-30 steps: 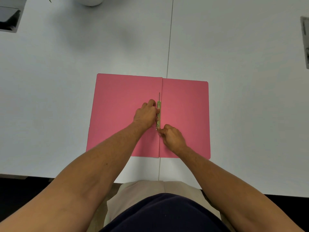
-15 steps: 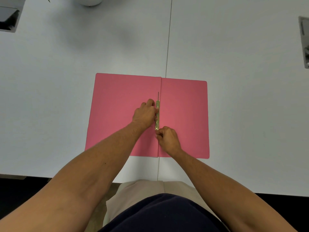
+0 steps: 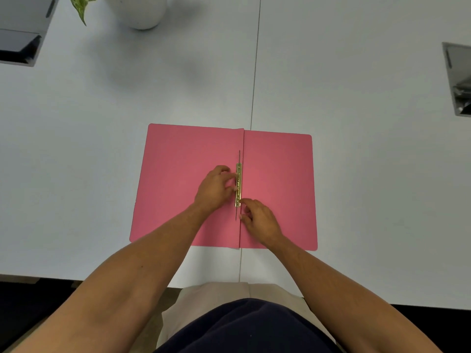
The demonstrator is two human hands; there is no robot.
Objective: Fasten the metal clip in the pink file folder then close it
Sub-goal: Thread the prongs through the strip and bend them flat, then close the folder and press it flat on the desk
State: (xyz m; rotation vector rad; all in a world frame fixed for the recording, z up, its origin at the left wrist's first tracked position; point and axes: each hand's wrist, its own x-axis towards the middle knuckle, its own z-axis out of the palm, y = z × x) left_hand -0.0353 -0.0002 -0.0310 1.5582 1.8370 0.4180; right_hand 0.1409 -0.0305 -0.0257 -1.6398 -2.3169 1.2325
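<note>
The pink file folder is laid open and flat on the white table, its spine fold lined up with the seam between the two tabletops, so both covers are fully supported. The metal clip is seated just left of the fold, running along it, with a thin prong seen beyond each end of the brass bar.

The left hand is rested on the left cover, its fingertips pressed against the side of the bar, probably so the bar is kept from sliding. The right hand is placed at the near end of the clip, fingers curled toward the lower prong and the bar's end (whether the prong is actually pinched cannot be told). The two hands are kept apart, one at each part of the bar.

The fastening step is judged to be under way; the folder is not yet closed. A white pot is stood well away at the far edge.
</note>
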